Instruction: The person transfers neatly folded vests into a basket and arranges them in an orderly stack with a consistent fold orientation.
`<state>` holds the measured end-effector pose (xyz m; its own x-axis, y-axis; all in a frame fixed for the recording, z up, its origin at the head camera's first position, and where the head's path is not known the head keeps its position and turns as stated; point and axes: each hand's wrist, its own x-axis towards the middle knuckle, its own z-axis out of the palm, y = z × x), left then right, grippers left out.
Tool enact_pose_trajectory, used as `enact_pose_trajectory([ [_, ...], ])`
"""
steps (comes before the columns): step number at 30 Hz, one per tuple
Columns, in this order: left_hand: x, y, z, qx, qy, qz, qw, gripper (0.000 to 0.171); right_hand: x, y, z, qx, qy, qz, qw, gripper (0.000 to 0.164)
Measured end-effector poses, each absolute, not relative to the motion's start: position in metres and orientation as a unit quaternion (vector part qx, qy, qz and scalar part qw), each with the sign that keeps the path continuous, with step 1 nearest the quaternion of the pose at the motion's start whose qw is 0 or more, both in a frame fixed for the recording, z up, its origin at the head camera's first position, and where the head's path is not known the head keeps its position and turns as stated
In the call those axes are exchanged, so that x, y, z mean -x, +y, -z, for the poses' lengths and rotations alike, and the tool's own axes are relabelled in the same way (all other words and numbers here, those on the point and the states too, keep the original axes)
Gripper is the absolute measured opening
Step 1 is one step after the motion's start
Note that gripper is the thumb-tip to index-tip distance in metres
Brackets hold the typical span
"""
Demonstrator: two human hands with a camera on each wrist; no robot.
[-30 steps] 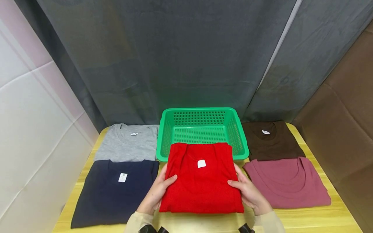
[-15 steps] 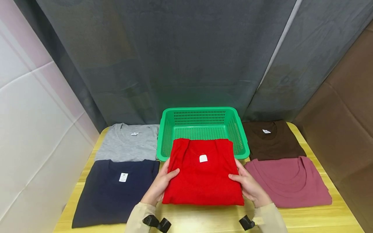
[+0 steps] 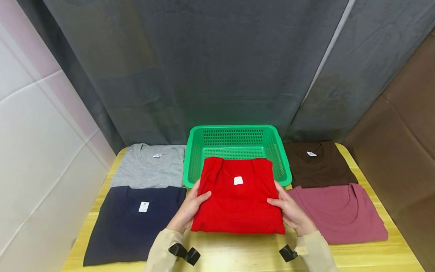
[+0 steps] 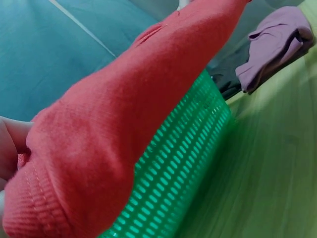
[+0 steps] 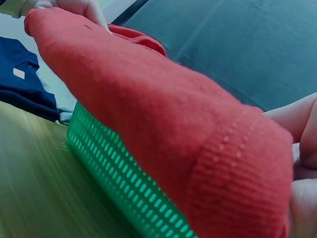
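Observation:
A folded red knit top (image 3: 238,204) with a white neck label is held up between both hands, its upper part overlapping the front of the green basket (image 3: 289,177) in the head view. My left hand (image 3: 191,207) grips its left side, thumb on top and fingers underneath. On the opposite side my right hand (image 3: 289,207) holds it the same way. Both wrist views show the red top (image 4: 99,129) raised over the wooden table (image 5: 44,188), the perforated basket wall (image 5: 129,173) behind it. Most of the fingers are hidden under the fabric.
Left of the basket lie a folded grey T-shirt (image 3: 153,170) and a navy one (image 3: 136,230). To its right are a dark brown shirt (image 3: 316,170) and a dusty-pink one (image 3: 343,215). A grey curtain (image 3: 217,68) hangs behind the table.
Both hands have carried the red top forward, away from the body, so it covers more of the basket in the head view. The grip stays the same.

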<state>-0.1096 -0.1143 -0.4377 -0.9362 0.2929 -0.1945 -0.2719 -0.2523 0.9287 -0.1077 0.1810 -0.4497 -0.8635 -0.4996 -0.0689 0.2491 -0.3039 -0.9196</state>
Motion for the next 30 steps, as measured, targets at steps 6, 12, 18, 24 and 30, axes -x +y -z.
enact_pose_trajectory([
  [6, 0.117, -0.116, 0.435, 0.002, 0.582, -0.791, 0.187, 0.057, 0.114, 0.179, 0.444, 0.100, 0.547, 0.796, 0.240, 0.072],
  [12, 0.123, -0.116, 0.433, -0.005, 0.580, -0.793, 0.189, 0.057, 0.121, 0.180, 0.442, 0.100, 0.547, 0.794, 0.244, 0.071],
  [18, 0.128, -0.116, 0.433, -0.010, 0.589, -0.788, 0.181, 0.056, 0.128, 0.178, 0.439, 0.094, 0.558, 0.787, 0.247, 0.070],
  [24, 0.134, -0.115, 0.432, 0.002, 0.595, -0.785, 0.173, 0.054, 0.136, 0.177, 0.436, 0.083, 0.574, 0.776, 0.248, 0.069],
  [30, 0.140, -0.115, 0.428, 0.004, 0.606, -0.778, 0.165, 0.055, 0.143, 0.173, 0.433, 0.095, 0.573, 0.775, 0.249, 0.069],
])
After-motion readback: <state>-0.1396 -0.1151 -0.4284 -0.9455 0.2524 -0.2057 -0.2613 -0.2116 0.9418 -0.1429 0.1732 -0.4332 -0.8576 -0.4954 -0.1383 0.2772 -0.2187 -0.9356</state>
